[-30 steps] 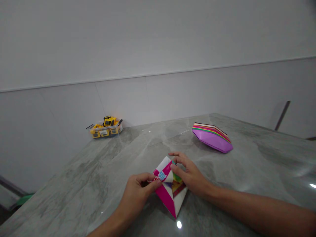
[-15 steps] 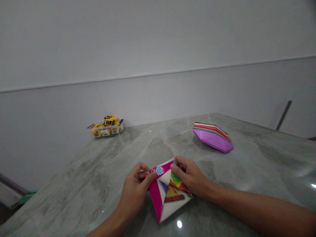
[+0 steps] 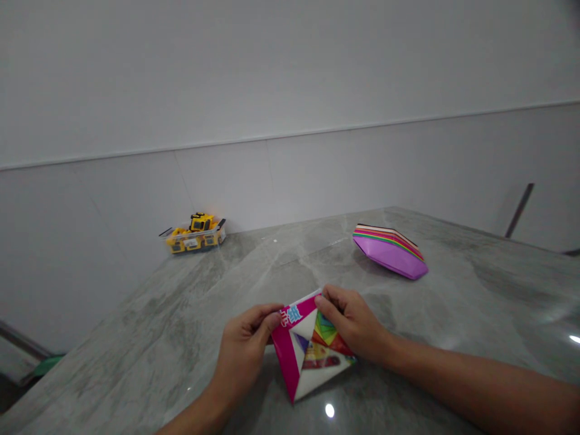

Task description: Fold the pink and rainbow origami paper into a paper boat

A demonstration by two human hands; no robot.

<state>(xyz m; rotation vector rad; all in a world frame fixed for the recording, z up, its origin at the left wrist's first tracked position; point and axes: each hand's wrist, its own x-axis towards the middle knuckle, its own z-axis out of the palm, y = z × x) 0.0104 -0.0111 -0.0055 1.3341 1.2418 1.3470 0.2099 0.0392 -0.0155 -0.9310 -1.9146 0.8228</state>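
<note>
A folded sheet of printed paper [image 3: 308, 356], pink and white with coloured triangles, lies on the grey marble table [image 3: 181, 326] in front of me. My left hand [image 3: 244, 347] pinches its left top corner with fingers closed. My right hand [image 3: 356, 323] presses on its right top edge, fingers curled onto the paper. The paper's lower point faces me.
A stack of coloured paper sheets [image 3: 389, 251], purple underneath, sits bowed at the back right. A yellow toy truck in a clear tray [image 3: 194, 232] stands at the table's far left corner by the white wall. A dark chair part [image 3: 519, 210] shows at the right.
The paper was turned and laid flatter, its flap folded down; both hands shifted along its top edge, the left hand now pinching the left corner.
</note>
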